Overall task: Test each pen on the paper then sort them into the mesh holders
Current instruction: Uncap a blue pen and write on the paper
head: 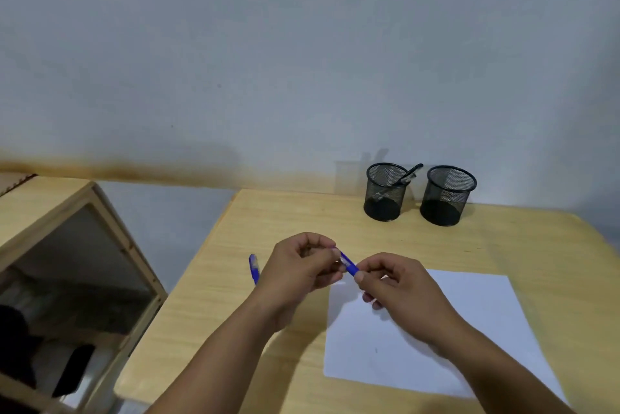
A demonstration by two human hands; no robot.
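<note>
Wooden table [503, 239], light grain, against a pale wall [235, 61]. White paper [469, 329] lies on its near right part. Open wooden cabinet [84, 246] off to the left. Two black mesh holders at the far edge: left holder [385, 192] has a black pen [407, 175] leaning in it, right holder [448, 195] shows no pen. Left hand [298, 271] and right hand [399, 283] both pinch one blue pen [349, 265] between them, above the paper's far left corner. Second blue pen [254, 267] lies on the table, left of the left hand.
</note>
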